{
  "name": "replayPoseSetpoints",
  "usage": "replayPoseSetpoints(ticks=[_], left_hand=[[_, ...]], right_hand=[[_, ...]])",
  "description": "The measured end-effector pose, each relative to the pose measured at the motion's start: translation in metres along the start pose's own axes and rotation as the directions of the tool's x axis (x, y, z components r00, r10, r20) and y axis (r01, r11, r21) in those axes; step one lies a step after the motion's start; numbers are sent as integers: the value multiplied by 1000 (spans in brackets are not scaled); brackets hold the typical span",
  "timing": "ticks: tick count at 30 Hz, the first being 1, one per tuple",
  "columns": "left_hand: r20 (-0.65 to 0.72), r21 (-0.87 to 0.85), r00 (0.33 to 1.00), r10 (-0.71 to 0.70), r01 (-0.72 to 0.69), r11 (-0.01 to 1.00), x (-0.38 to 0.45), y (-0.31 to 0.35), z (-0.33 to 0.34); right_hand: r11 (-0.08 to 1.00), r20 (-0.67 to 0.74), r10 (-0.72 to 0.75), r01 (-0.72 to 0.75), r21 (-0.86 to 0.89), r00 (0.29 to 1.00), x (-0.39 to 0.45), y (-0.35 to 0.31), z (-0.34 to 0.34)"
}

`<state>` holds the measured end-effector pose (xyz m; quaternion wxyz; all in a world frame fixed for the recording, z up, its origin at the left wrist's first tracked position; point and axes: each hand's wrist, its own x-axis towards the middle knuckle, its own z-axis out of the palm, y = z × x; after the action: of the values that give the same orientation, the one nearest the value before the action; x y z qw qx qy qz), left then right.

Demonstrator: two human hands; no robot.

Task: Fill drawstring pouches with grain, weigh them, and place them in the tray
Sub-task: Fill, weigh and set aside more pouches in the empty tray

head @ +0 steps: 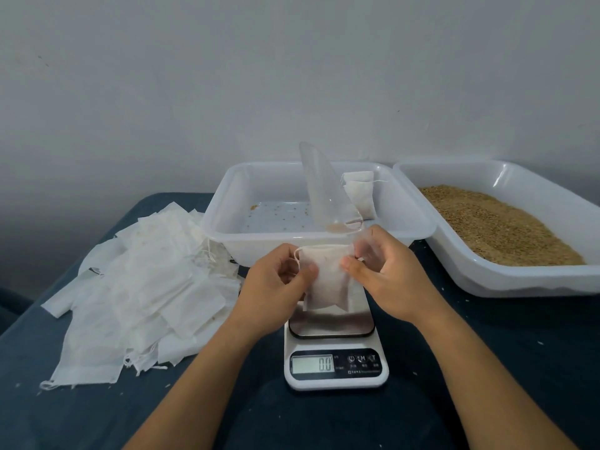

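Pinched at its upper corners, a small white fabric drawstring pouch (326, 280) hangs between both hands just above the steel platter of the white digital kitchen scale (334, 345), whose display reads zero. Thumb and fingers of the left hand (276, 280) nip the pouch's left edge near the cord; the right hand (386, 271) does likewise on the right while also holding a clear plastic scoop (324, 190), tilted upward. The pouch looks flat, so filling seems not yet begun. Behind, one filled pouch (360, 193) already leans in the white plastic tray (224, 203) — an early stage, judging by the heap of empty white pouches (139, 287) on the left. A second tray of brown grain (496, 222) sits right.
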<state>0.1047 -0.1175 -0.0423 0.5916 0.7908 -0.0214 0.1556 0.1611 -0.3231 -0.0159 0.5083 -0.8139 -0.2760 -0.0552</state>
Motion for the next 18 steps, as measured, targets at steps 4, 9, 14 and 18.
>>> replayPoseSetpoints(ticks=[4,9,14,18], left_hand=[[-3,66,1000,-10,10,998,1,-5,0],[-2,256,1000,-8,8,967,0,-7,-1],[-18,386,1000,12,-4,923,0,-6,-3],[-62,358,997,-50,69,931,4,-11,-5]], right_hand=[[998,30,5,-3,-70,1000,1,4,2],[986,72,56,-44,-161,996,2,13,1],[975,42,22,-12,-221,999,2,13,-2],[978,13,34,-30,-208,999,2,13,-3]])
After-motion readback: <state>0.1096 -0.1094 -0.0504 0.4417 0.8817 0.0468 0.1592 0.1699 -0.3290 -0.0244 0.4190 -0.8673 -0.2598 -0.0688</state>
